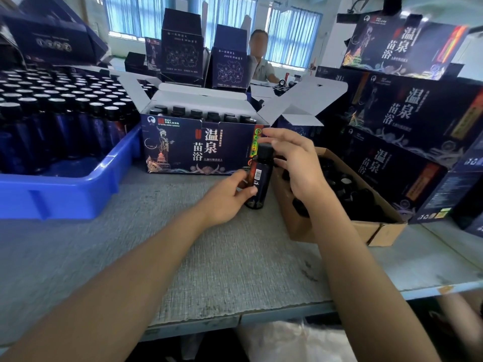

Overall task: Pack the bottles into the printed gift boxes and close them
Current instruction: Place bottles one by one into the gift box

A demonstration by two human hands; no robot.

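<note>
Left hand (pixel 230 197): fingers curled round a dark bottle (pixel 260 178), held upright.
Bottle: on the grey table (pixel 209 257), just in front of the open gift box (pixel 198 150), which has a row of bottles inside.
Right hand (pixel 295 163): fingers loose and spread by the cap. I cannot tell if they touch it.
Brown box (pixel 339 226): under the right hand, with more bottles.

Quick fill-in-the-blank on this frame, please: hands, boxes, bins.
1. The left hand grips one upright ____.
2. The lid of the gift box is ____.
3. The bin on the left is ____ in colour.
4. The brown carton sits to the ____ of the gift box.

Missing words: bottle; open; blue; right.
</note>
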